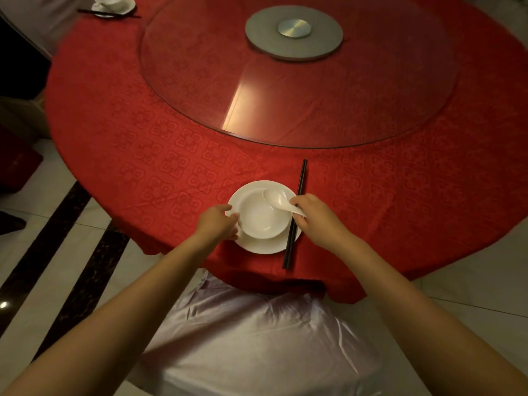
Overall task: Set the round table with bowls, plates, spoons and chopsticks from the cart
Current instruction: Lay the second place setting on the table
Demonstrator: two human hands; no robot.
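Surface: round table [143, 138] under a red patterned cloth, with a clear glass turntable [297, 81] at upper centre. At lower centre we note a white round ceramic plate [257, 248] carrying a white ceramic bowl [258, 217]. The left hand [217, 221] cups the bowl's left side, fingers curled. The right hand [311, 212] pinches the handle of a white ceramic spoon [275, 198], whose scoop rests inside the bowl's upper-right rim. Black chopsticks [300, 181] lie along the plate's right edge, passing under the right hand.
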